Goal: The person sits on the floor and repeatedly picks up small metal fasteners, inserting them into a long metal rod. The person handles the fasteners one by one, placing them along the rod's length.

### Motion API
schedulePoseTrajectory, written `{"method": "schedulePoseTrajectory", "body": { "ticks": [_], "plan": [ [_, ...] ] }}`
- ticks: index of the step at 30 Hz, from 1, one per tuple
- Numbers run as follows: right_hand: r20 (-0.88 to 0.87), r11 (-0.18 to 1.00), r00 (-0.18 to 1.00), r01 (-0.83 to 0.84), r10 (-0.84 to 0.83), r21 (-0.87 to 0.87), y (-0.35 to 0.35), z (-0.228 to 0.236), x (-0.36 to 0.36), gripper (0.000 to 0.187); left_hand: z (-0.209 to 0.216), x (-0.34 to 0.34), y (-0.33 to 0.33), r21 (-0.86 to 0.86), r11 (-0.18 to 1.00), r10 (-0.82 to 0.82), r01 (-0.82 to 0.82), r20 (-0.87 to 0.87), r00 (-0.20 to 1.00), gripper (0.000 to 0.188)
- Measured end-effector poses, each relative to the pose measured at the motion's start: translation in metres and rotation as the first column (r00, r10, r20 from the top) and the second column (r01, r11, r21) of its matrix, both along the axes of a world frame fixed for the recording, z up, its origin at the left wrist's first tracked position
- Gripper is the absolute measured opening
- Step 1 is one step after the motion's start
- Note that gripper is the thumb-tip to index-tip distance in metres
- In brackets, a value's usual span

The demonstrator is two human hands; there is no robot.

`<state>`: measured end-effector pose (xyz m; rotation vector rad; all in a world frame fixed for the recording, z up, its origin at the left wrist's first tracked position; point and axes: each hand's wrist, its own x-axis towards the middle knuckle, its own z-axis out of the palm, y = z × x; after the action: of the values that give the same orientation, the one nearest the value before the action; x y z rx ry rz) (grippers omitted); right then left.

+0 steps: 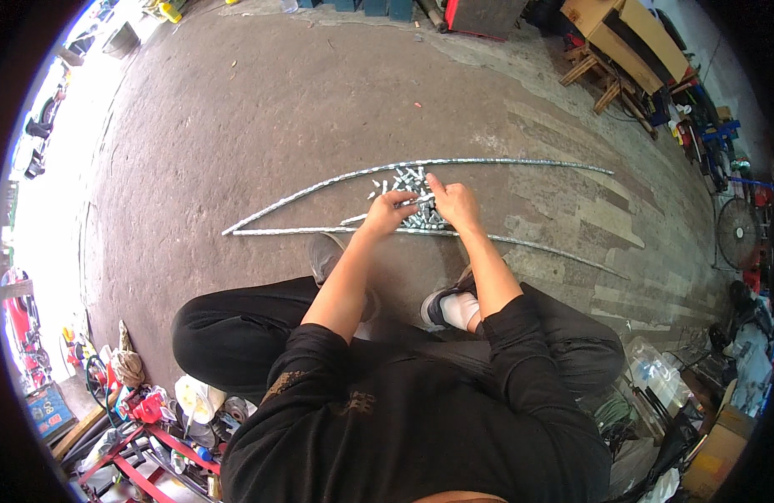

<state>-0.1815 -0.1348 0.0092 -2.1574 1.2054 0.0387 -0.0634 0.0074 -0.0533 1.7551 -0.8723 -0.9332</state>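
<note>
Over a loose pile of small silvery metal pieces [412, 178] on the floor, both my hands are close together. A short, silvery segmented strip [352, 221] sticks out to the left of my left hand [388, 212], whose fingers are closed on it. The strip seems to run on toward my right hand [456, 205]. That hand pinches around its right end, thumb pointing away from me; the fingertips are partly hidden. Two long silvery strips, a far one [336, 179] and a near one [290, 231], lie around the pile and almost meet at their left ends.
My shoes, a left one [325, 254] and a right one [441, 308], are just on the near side of the strips. A fan [737, 233] stands far right. Cardboard boxes [634, 38] sit on a wooden stand, back right. Tools and clutter [165, 419] fill the lower left.
</note>
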Motion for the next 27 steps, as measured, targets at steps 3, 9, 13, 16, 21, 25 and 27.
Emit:
{"method": "schedulePoseTrajectory", "body": {
  "ticks": [3, 9, 13, 16, 21, 25, 27],
  "plan": [
    [-0.006, 0.999, 1.0, 0.029, -0.029, 0.013, 0.002, 0.003, 0.0, 0.077, 0.001, -0.004, -0.001, -0.07, 0.997, 0.041, -0.038, 0.036, 0.999, 0.035],
    [0.332, 0.992, 0.943, -0.043, 0.001, 0.119, -0.002, -0.013, -0.004, 0.051, -0.002, -0.006, -0.003, -0.071, 0.997, 0.05, -0.044, 0.089, 0.995, 0.034],
    [0.499, 0.926, 0.855, -0.292, 0.14, 0.24, -0.01, -0.022, -0.01, 0.031, -0.002, -0.005, -0.004, -0.028, 0.998, 0.062, -0.06, 0.095, 0.993, 0.032],
    [0.391, 0.964, 0.913, -0.202, 0.12, 0.175, -0.006, -0.024, -0.004, 0.026, -0.003, -0.006, -0.007, -0.051, 0.994, 0.096, -0.093, 0.071, 0.993, 0.033],
    [0.263, 0.99, 0.959, -0.128, 0.107, 0.064, 0.003, -0.013, -0.002, 0.04, -0.005, -0.002, -0.002, 0.019, 0.999, 0.04, -0.042, 0.082, 0.996, 0.037],
    [0.333, 0.98, 0.936, -0.16, 0.114, 0.115, 0.01, -0.005, 0.003, 0.034, -0.014, 0.0, 0.001, -0.004, 0.997, 0.075, -0.075, 0.086, 0.993, 0.034],
    [0.4, 0.972, 0.896, -0.229, 0.192, 0.045, 0.001, -0.017, -0.002, 0.03, -0.007, -0.005, -0.005, 0.025, 0.997, 0.079, -0.08, 0.003, 0.997, 0.034]
  ]
}}
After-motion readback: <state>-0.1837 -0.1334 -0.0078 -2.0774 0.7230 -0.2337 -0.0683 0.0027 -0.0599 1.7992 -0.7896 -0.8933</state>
